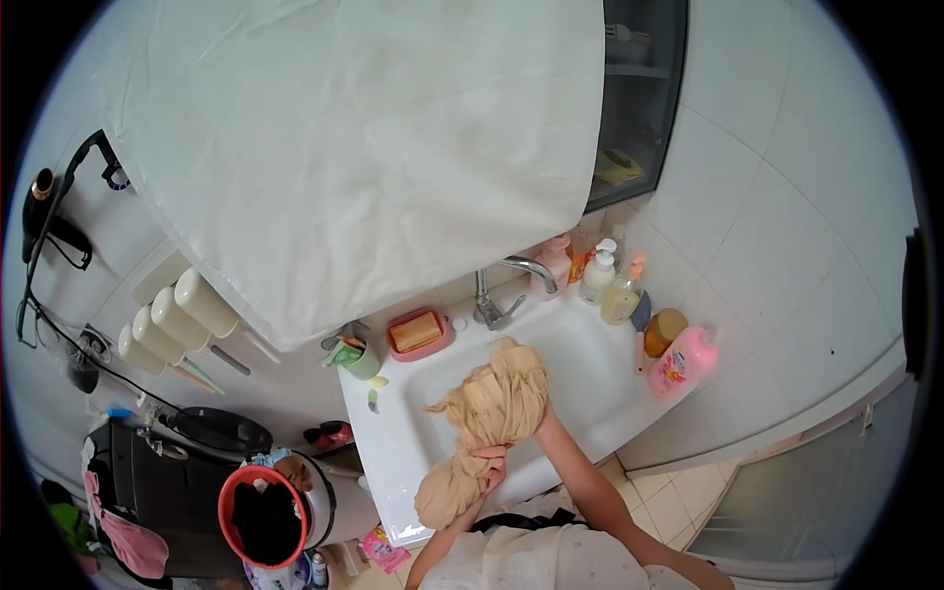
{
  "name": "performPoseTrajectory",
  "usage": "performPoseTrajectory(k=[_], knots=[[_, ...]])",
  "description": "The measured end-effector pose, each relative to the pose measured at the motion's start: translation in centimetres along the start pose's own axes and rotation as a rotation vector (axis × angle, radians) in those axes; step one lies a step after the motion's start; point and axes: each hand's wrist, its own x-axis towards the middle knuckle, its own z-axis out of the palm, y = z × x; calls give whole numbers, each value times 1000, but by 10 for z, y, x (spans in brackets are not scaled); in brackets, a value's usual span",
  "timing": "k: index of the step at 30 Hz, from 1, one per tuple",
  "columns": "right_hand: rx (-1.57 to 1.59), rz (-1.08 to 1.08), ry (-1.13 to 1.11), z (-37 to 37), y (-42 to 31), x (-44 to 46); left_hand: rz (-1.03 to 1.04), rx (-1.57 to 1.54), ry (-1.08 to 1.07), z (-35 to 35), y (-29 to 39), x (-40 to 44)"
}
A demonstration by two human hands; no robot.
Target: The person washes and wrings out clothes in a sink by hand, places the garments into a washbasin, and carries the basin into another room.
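And here we are at the white sink (pixel 388 462), lower centre of the frame, with a tan cloth (pixel 497 398) bunched up over the basin! The left hand (pixel 494 470) has its grip clenched round the narrow waist of the bundle, fingers wrapped right over the folds. The right hand (pixel 546 423) goes in behind the upper part, and its fingers are hidden, so I cannot tell how that grip stands.

How far along? I'd call it midway: the cloth is already gathered and pinched in, but not yet loosened, spread out or set down. No stream shows from the curved chrome faucet (pixel 489 310) (whether the fabric is wet, I can't say).

Lovely texture here: soft, thin-looking fabric, crumpled in tight ridges, fat at both ends like an hourglass. Round it, everything is hard and glossy: smooth basin, a blocky brown soap bar (pixel 417 332) in its pink dish upper left of the basin, and a rounded pink plastic bottle (pixel 684 364) off right.
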Motion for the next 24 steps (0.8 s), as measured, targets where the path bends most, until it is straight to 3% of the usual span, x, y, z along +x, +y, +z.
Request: performPoseTrajectory(k=[2,6,11,15,17,21,24], knots=[[-222,-114,276,8,-2,0,6,7,4,1,0,-2],[-161,-111,216,5,-4,-3,7,21,10,2,-1,-6],[-103,-225,324,5,-5,-1,13,40,17,5,-2,-12],[-38,-92,452,26,-20,-17,37,53,28,8,-2,-20],[-123,-40,346,32,-25,-18,41,58,30,9,-1,-23],[-333,-47,347,34,-27,-20,48,78,35,13,-1,-22],[-524,-96,526,48,-23,-16,47,88,37,13,-1,-18]])
